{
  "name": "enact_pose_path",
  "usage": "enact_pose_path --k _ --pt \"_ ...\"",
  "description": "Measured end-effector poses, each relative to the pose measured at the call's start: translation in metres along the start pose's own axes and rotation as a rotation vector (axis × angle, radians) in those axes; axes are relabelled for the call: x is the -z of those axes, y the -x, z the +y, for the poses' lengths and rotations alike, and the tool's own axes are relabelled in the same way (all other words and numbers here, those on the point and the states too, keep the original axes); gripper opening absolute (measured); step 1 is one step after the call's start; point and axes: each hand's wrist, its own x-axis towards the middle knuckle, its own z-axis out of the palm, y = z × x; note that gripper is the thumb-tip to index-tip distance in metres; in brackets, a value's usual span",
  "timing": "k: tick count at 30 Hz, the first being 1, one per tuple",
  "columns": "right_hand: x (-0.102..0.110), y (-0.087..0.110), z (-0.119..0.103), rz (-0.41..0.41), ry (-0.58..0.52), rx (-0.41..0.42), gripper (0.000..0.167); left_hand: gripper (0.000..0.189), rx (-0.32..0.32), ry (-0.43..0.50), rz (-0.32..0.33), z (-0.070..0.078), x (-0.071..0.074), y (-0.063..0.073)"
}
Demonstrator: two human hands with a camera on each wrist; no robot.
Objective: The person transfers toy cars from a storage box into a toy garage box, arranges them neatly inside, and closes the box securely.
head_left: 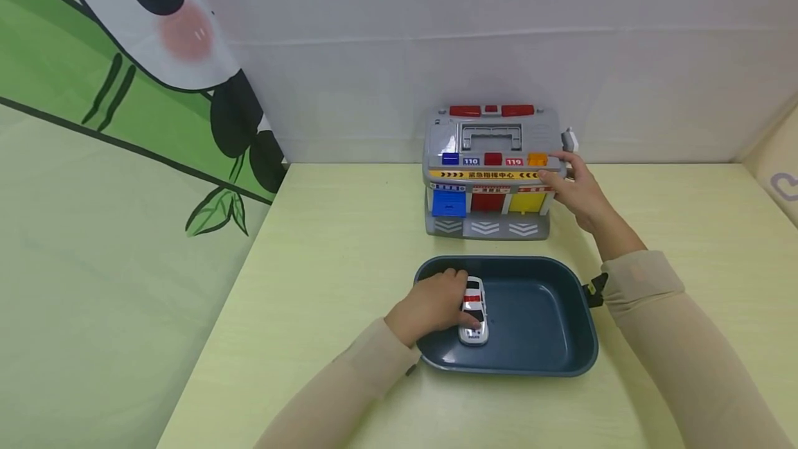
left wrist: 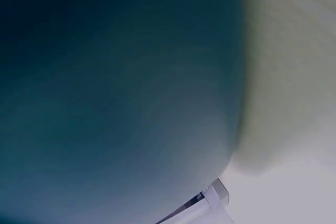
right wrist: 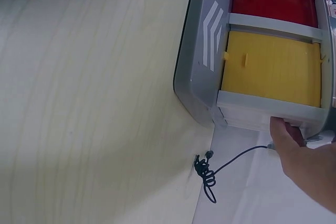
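Note:
My left hand (head_left: 434, 305) reaches into a dark blue tray (head_left: 576, 359) and grips a small white toy police car (head_left: 475, 333) by its sides. The car has a red stripe on its roof and lies at the tray's left end. Behind the tray stands a grey toy garage (head_left: 445, 137) with blue, red and yellow doors. My right hand (head_left: 582, 196) holds the garage's upper right corner, thumb on the front edge. In the right wrist view, its fingers press the side near the yellow door (right wrist: 273, 69). The tray's blurred wall (left wrist: 131, 103) fills most of the left wrist view.
A white handset (head_left: 570, 139) sits on the garage's right side. A coiled black cord (right wrist: 206, 174) lies near the garage. Behind the pale wooden table (head_left: 324, 262) hangs a white cloth (head_left: 349, 95), with a green cartoon print at left.

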Motion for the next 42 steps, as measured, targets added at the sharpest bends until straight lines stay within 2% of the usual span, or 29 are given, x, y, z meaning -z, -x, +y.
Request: enact_pose_path --k 6,11,24,31,42 --pt "-0.001 0.001 -0.001 -0.001 0.001 -0.003 0.069 0.089 0.039 0.017 -0.073 0.003 0.005 -0.002" --pt "-0.001 0.002 -0.002 0.006 0.007 -0.011 0.069 0.087 0.046 0.044 -0.090 0.004 0.007 0.000" --pt "-0.001 0.002 0.000 -0.001 -0.010 0.003 0.068 0.075 -0.027 0.206 -0.010 0.003 -0.002 0.009" --pt "0.000 0.001 0.001 -0.003 -0.011 0.008 0.068 0.080 -0.023 0.319 0.015 0.000 -0.004 0.009" --pt "0.000 -0.002 0.003 -0.001 -0.009 0.006 0.067 0.078 -0.092 0.449 0.064 -0.004 -0.002 0.012"
